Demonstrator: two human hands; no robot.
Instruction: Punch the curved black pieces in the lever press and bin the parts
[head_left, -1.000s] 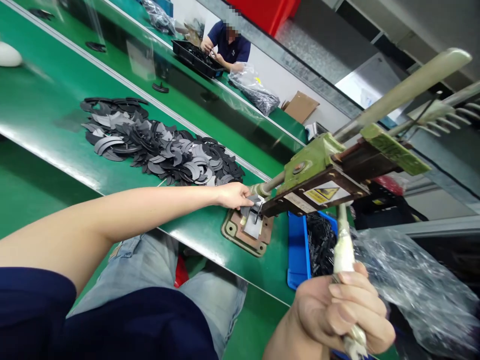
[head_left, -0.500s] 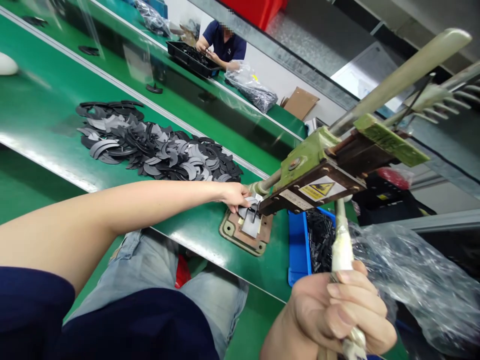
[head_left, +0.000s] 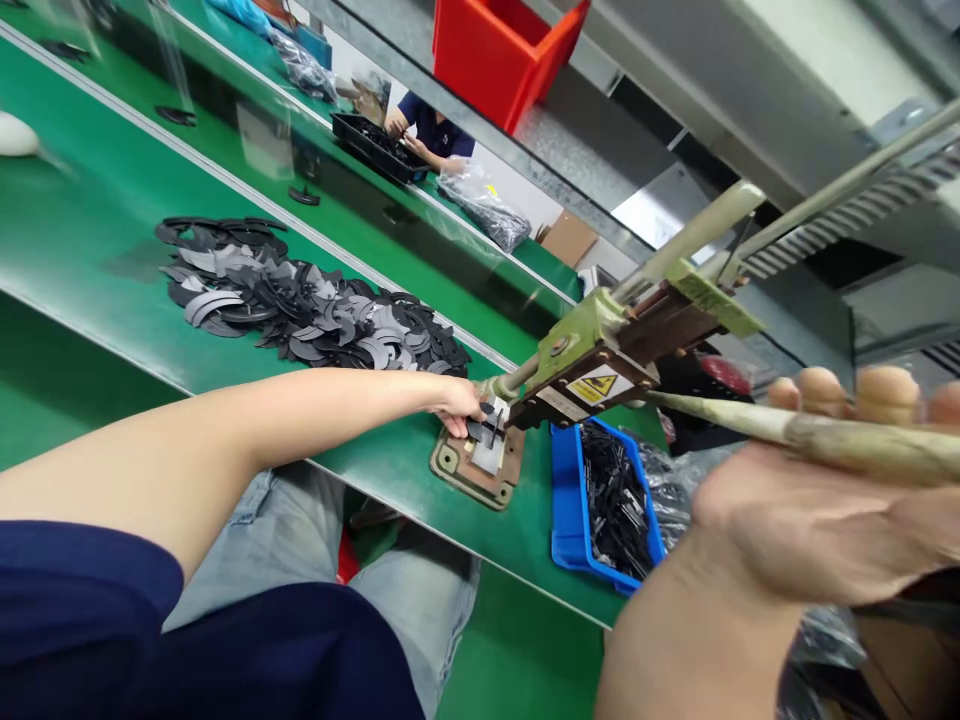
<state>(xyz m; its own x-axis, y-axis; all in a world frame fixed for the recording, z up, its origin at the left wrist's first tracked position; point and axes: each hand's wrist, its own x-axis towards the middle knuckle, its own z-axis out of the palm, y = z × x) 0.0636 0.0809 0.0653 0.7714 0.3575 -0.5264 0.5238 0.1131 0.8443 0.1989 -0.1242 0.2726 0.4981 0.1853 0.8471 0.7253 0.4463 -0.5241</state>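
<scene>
A green hand press with a yellow warning label stands on the bench, tilted across my view. At its base plate my left hand pinches a dark curved plastic piece on the metal fixture, beneath the press head. My right hand lies palm up around the worn lever of the press, with fingers curled loosely behind it. The fingers of my right hand are partly hidden by the lever and cut off by the frame edge.
A long pile of dark curved pieces lies left of the press. Right of it stands a blue bin of small black parts. Overhead is a red bin on a shelf. Across the bench a person works by a black tray.
My right hand has swung the lever up and to the right, and its grip has turned from wrapped round to palm up. My left hand stays at the fixture with the curved piece.
</scene>
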